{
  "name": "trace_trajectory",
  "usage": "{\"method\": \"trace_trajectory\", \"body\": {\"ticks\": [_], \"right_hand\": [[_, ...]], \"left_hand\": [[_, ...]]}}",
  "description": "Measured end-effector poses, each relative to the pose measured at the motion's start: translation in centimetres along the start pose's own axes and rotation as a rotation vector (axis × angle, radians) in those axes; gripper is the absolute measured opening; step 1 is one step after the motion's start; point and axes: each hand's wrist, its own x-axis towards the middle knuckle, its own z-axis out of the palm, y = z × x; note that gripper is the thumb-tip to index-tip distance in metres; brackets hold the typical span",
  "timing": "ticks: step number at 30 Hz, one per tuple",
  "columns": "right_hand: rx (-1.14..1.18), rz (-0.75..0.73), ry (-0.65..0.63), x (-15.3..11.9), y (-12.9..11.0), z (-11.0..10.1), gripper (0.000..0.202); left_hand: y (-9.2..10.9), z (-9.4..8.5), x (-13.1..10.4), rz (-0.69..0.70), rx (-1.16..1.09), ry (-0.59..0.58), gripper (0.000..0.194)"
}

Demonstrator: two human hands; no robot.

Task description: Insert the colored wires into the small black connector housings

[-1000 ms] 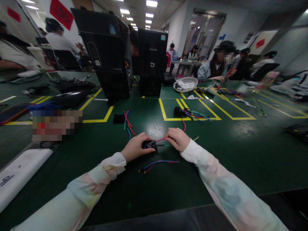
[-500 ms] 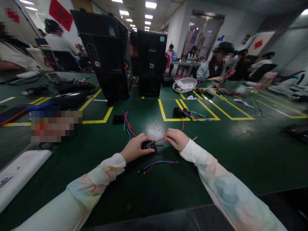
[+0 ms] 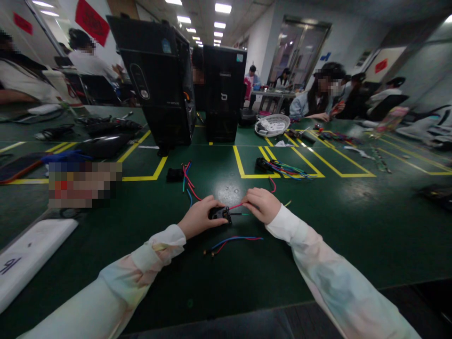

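A small black part (image 3: 219, 214) is gripped between the thumb and fingers of my left hand (image 3: 200, 217). From its right side a red wire (image 3: 235, 206) runs to my right hand (image 3: 262, 205), whose fingertips pinch it. Just below, a dark and green wire (image 3: 241, 214) also sticks out of the part. Nearer to me lies a loose pair of blue and red wires (image 3: 236, 238) with small brass-coloured ends. Beyond my left hand sits another black part (image 3: 174, 174) beside red, blue and green wires (image 3: 186, 176).
Two black computer towers (image 3: 155, 89) (image 3: 224, 94) stand at the back of the green table (image 3: 226, 292). A wire bundle (image 3: 287, 170) lies beyond my right hand. Behind it is a white basket (image 3: 272, 125). A white case (image 3: 35, 259) lies at left. Other people sit farther off.
The view has shifted very slightly. Both hands keep their hold on the black part and the red wire, with almost no movement between them.
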Motion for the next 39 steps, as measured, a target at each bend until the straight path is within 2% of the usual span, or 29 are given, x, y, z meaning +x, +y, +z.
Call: {"method": "trace_trajectory", "body": {"ticks": [2,7,9,18,20,26,29,34,39], "right_hand": [[-0.011,0.023,-0.026,-0.1,0.0,0.2,0.020],[0.130,0.132,-0.225,-0.5,1.0,2.0,0.014],[0.137,0.156,-0.254,-0.6,1.1,2.3,0.014],[0.075,0.063,-0.098,-0.5,-0.3,0.0,0.019],[0.071,0.071,-0.103,-0.5,-0.3,0.2,0.019],[0.152,0.150,-0.227,-0.4,0.3,1.6,0.012],[0.082,0.145,-0.182,-0.4,0.0,1.2,0.013],[-0.044,0.052,-0.059,-0.2,-0.7,0.2,0.023],[-0.021,0.033,-0.087,-0.2,-0.2,1.0,0.022]], "left_hand": [[-0.1,0.1,0.0,0.000,-0.002,0.000,0.039],[0.0,0.0,0.1,-0.001,-0.004,-0.005,0.039],[0.0,-0.1,0.1,-0.001,-0.003,-0.007,0.039],[0.1,-0.1,0.1,0.003,-0.008,-0.006,0.039],[0.0,-0.1,0.1,0.007,-0.012,-0.006,0.039],[0.0,-0.1,0.1,0.008,-0.025,0.001,0.038],[0.0,-0.1,0.1,0.006,-0.020,-0.004,0.038],[0.0,-0.1,0.0,0.009,-0.013,0.004,0.039],[0.1,-0.1,0.1,0.003,-0.011,-0.003,0.039]]}}
